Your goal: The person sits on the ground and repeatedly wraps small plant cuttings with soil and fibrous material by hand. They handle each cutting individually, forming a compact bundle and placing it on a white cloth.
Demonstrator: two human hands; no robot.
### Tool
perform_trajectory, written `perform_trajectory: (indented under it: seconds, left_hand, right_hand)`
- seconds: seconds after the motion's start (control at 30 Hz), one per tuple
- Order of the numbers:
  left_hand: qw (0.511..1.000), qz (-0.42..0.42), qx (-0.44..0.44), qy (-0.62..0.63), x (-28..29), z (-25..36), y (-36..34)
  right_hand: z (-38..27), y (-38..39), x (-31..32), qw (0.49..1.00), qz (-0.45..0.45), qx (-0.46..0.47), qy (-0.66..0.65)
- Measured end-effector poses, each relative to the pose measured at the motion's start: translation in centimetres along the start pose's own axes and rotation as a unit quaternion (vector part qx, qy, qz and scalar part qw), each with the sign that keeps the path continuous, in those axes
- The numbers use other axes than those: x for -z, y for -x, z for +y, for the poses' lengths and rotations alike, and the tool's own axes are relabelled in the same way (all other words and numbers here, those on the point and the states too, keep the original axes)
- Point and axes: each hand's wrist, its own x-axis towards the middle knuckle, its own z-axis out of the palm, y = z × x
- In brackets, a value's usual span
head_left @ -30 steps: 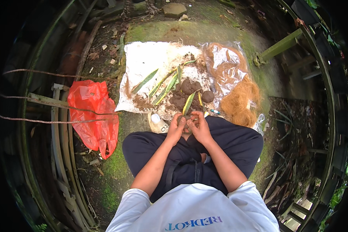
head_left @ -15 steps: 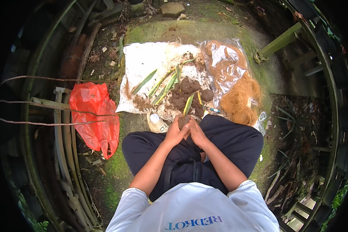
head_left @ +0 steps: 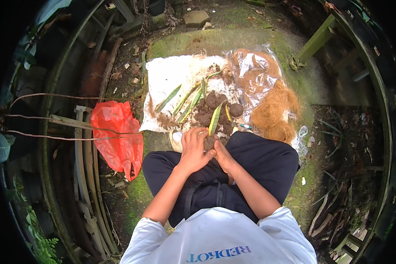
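A ball of dark wet soil (head_left: 210,142) rests between my hands above my lap, with a yellow-edged green snake plant leaf (head_left: 215,119) standing up from it. My right hand (head_left: 225,157) cups the ball from the right. Over its left side curve the fingers of my left hand (head_left: 193,150), thumb on the near side. Just beyond are a heap of moist soil (head_left: 203,115) and a finished-looking round soil ball (head_left: 236,109). More snake plant leaves (head_left: 190,105) lie left of the heap. The underside of the held ball is hidden.
A white sack (head_left: 163,72) is spread under the soil and leaves. To its right lie a clear plastic bag (head_left: 255,70) of brown fibre and loose coconut fibre (head_left: 275,110). A small capped tube (head_left: 246,126) lies near my right knee. Left stands a red plastic bag (head_left: 116,136).
My left hand has shifted up and left around the soil ball, its fingers now higher and more spread. My right hand still cups the ball, and the leaf stays upright in it.
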Motion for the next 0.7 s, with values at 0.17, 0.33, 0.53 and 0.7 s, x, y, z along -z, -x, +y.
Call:
perform_trajectory:
  seconds: [0.17,0.33,0.53,0.7]
  left_hand:
    - [0.997,0.06,-0.053,0.007,-0.9,0.8,-0.3]
    - [0.991,0.082,-0.089,0.061,-1.7,2.6,-0.8]
    - [0.986,0.075,-0.086,0.119,-1.9,3.3,-0.5]
    - [0.983,0.044,-0.081,0.156,-0.9,4.4,-0.3]
  right_hand:
    - [-1.1,0.7,-0.5,0.997,0.019,0.08,-0.013]
    - [-0.6,0.9,0.7,0.984,0.065,0.168,-0.003]
    - [-3.8,2.4,0.1,0.974,0.047,0.221,0.032]
    - [-4.3,2.7,0.0,0.974,0.019,0.211,-0.073]
